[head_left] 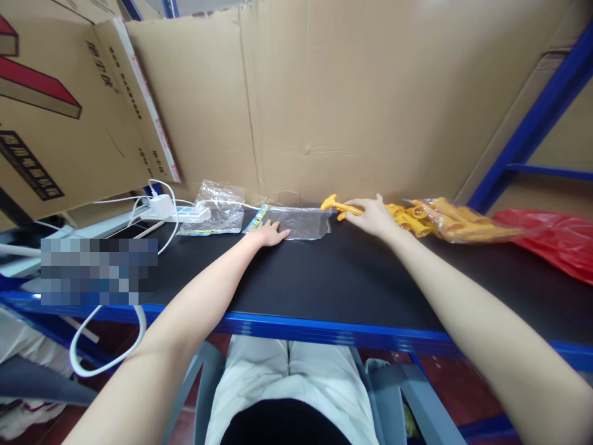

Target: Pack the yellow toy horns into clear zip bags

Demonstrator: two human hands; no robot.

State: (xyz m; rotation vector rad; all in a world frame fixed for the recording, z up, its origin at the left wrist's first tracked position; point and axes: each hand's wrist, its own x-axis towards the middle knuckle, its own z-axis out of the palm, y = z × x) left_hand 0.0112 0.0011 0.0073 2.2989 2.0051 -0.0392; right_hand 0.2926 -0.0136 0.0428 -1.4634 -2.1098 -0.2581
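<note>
In the head view my left hand (269, 233) lies with fingers outstretched on a clear plastic bag (303, 224). The bag is flat on the black tabletop, and its colourful printed header (257, 217) sticks out past the fingers. My right hand (372, 216) is closed around a yellow plastic piece (334, 204) with a flared, forked end, just right of the bag's edge. Its exact kind is unclear, and part of it is hidden by the fingers. Several similar yellow pieces (419, 224) lie beyond the right wrist, some inside a clear bag (463, 225).
Another clear bag (220, 207) lies left of my left hand, near a white power strip (192, 214) with cables. A red plastic bag (551, 238) sits at the far right. Cardboard (370, 105) stands behind the table, and a blue rail (324, 327) edges its front.
</note>
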